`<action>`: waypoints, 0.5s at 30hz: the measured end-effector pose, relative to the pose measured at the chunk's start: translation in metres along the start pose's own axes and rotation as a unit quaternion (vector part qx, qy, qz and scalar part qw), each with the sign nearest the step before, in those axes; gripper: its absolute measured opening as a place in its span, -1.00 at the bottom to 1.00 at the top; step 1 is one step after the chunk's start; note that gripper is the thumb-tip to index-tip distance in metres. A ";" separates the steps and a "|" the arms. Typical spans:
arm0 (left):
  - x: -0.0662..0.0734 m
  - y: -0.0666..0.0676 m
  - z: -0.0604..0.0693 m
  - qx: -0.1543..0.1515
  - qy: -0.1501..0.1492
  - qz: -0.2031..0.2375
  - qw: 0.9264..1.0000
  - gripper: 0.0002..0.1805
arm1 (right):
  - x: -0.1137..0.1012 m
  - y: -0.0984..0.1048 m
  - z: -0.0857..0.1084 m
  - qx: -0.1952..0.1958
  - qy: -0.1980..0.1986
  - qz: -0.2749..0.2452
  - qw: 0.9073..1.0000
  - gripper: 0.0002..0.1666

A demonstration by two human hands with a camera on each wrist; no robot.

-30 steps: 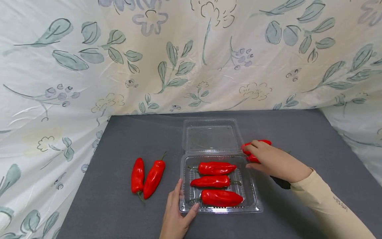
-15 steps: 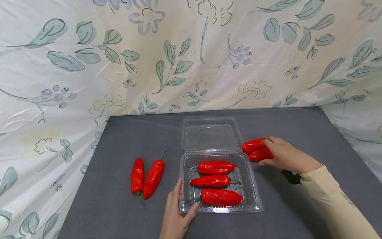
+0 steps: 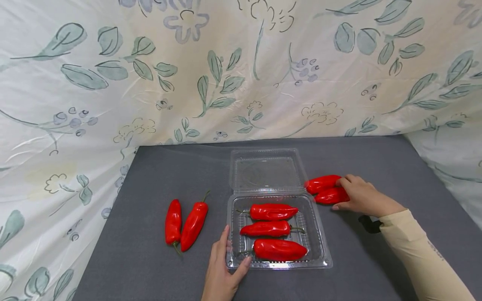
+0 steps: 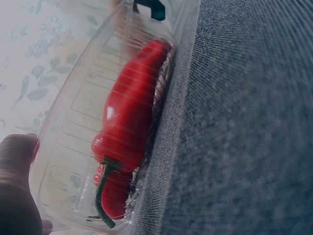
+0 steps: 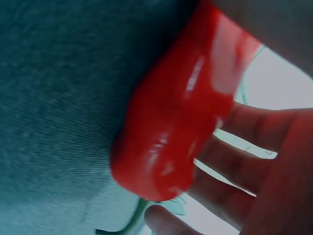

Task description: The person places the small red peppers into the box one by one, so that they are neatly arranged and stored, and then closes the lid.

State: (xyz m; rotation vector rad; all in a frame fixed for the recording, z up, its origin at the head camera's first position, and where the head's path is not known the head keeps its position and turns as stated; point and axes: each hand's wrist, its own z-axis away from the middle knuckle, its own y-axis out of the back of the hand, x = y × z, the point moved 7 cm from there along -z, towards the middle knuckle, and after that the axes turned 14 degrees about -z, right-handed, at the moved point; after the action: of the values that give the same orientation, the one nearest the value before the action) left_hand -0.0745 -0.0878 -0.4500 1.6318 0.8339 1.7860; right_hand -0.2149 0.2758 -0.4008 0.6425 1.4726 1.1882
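Observation:
My right hand (image 3: 367,200) grips the stem-end half of a red pepper (image 3: 331,195) lying on the table to the right of the box. In the right wrist view, fingers curve behind this pepper (image 5: 166,122), and its green stem (image 5: 129,223) sticks out below. A second red pepper (image 3: 321,183) lies against it on the far side. My left hand (image 3: 222,267) rests at the near left corner of an opened clear plastic clamshell box (image 3: 325,246), fingers straight along its side and thumb at the front rim. Three red peppers (image 3: 273,212) lie crosswise inside.
Two more red peppers, one upright-lying (image 3: 173,220) and one slanted (image 3: 194,225), sit on the dark grey tabletop (image 3: 124,255) left of the box. The clear lid (image 3: 267,173) lies folded back behind it. A floral cloth (image 3: 241,96) hangs behind.
My right hand has drawn back to the right from the box's edge, and the two peppers beside it have lately shifted slightly right. The left hand stays put.

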 end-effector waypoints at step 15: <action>-0.002 -0.003 -0.002 -0.024 0.025 0.007 0.999 -0.02 | 0.005 -0.017 0.003 0.016 -0.020 0.011 1.000 -0.24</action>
State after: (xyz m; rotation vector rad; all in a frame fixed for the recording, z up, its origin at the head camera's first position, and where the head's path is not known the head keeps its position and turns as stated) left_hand -0.0758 -0.0875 -0.4540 1.5714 0.7984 1.8497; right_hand -0.2096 0.2748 -0.4183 0.7023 1.4573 1.1644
